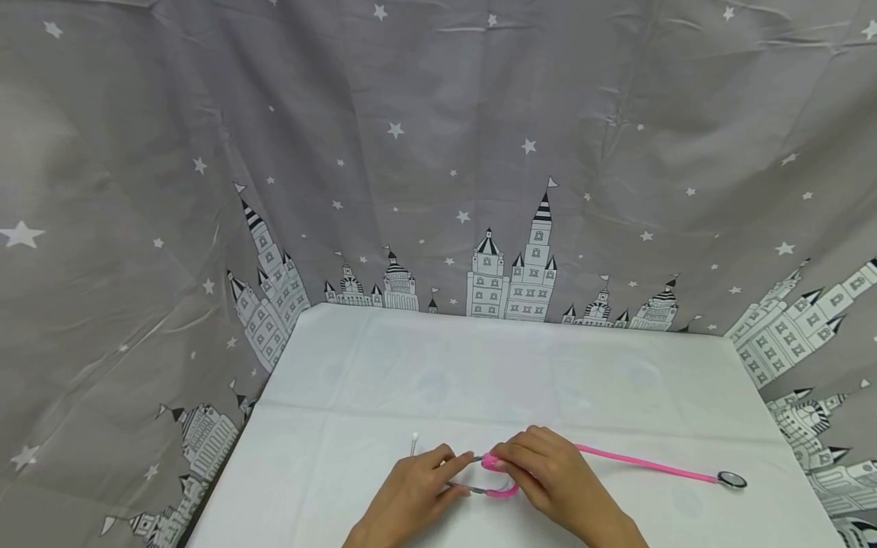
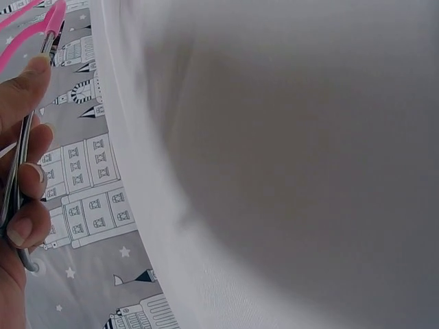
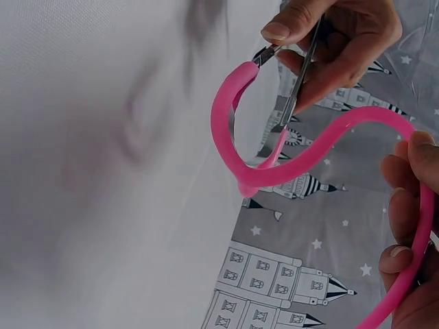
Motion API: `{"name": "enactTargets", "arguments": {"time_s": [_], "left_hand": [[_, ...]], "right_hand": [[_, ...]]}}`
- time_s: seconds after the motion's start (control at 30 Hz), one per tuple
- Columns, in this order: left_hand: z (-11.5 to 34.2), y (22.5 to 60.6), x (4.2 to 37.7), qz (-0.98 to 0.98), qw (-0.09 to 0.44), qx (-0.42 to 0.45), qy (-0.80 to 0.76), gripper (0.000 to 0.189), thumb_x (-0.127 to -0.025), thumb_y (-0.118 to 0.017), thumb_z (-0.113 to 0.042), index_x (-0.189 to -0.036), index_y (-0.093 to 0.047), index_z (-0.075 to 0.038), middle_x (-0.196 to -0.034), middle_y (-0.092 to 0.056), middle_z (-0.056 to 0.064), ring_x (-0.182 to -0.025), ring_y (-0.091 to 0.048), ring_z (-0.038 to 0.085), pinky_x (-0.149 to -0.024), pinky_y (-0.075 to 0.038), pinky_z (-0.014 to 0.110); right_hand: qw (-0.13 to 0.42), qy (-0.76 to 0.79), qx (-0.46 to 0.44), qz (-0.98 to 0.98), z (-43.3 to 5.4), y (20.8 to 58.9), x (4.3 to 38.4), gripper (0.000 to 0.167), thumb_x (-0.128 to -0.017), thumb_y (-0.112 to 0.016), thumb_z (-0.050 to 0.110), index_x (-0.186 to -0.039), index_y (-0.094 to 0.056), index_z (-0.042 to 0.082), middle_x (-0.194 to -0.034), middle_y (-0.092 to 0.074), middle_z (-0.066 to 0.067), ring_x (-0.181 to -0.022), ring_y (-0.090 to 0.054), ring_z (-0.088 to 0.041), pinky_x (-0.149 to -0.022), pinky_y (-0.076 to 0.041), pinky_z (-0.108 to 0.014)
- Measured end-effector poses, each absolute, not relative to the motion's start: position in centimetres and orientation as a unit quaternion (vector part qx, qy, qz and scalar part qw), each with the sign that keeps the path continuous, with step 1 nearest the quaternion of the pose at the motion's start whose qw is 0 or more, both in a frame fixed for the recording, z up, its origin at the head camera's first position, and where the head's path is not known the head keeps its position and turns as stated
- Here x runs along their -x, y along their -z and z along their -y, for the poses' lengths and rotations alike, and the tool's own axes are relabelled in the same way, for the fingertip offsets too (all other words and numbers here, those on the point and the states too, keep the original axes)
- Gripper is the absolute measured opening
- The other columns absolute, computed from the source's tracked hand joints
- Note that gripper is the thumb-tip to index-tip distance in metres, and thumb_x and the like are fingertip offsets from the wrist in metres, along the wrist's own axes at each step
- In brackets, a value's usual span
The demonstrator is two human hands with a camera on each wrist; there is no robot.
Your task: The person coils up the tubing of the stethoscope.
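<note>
A stethoscope with pink tubing (image 1: 644, 461) stretches across the lower part of the head view. My left hand (image 1: 411, 498) grips its metal ear tubes (image 3: 296, 94), fingers curled round them in the left wrist view. One pale eartip (image 1: 414, 437) pokes up beyond that hand. To the right, my right hand (image 1: 562, 479) holds the pink tube, which bends in an S from its fingers to the forked yoke (image 3: 250, 177) in the right wrist view. The round chest piece (image 1: 731, 479) is at the tube's far right end. Part of the tubing is hidden behind the right hand.
A white-covered table (image 1: 384, 365) lies beneath the hands. Behind it and at its sides hangs a grey curtain (image 1: 425, 91) printed with stars and castles.
</note>
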State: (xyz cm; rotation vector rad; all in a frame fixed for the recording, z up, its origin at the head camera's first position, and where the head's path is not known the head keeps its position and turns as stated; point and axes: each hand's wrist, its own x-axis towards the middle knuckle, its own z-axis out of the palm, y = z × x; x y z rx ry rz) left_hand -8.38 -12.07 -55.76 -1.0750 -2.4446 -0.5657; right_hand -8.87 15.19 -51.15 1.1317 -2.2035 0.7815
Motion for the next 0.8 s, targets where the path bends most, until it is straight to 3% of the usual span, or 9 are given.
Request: {"name": "enactTargets", "arguments": {"time_s": [0.17,0.5,0.8], "left_hand": [[11.83,55.68,8.19,0.875,0.206,0.390,0.200,0.047,-0.081,-0.093,-0.036,-0.122,-0.077,-0.020,-0.095,-0.065,-0.012,-0.067,-0.044,-0.007,-0.063,-0.036,0.003],[11.46,55.62,8.00,0.874,0.196,0.398,0.200,0.047,-0.081,-0.093,-0.036,-0.122,-0.078,-0.019,-0.095,-0.065,-0.013,-0.068,-0.045,-0.007,-0.064,-0.036,0.003],[11.13,55.57,7.80,0.862,0.203,0.417,0.205,0.046,-0.083,-0.092,-0.037,-0.122,-0.077,-0.018,-0.092,-0.065,-0.013,-0.068,-0.041,-0.008,-0.065,-0.035,0.001]], "right_hand": [[0.267,-0.284,-0.420,0.820,-15.16,51.30,8.93,0.018,-0.096,-0.080,0.017,-0.114,-0.079,0.018,-0.103,-0.076,0.014,-0.089,-0.067,-0.004,-0.086,-0.054,-0.019],[0.289,-0.284,-0.429,0.808,-14.94,51.84,9.25,0.013,-0.106,-0.069,0.022,-0.112,-0.080,0.016,-0.101,-0.076,0.013,-0.088,-0.067,-0.004,-0.085,-0.054,-0.019],[0.257,-0.282,-0.414,0.826,-15.19,52.10,9.14,0.017,-0.096,-0.081,0.016,-0.112,-0.079,0.018,-0.102,-0.076,0.015,-0.090,-0.067,-0.003,-0.088,-0.054,-0.018]]}}
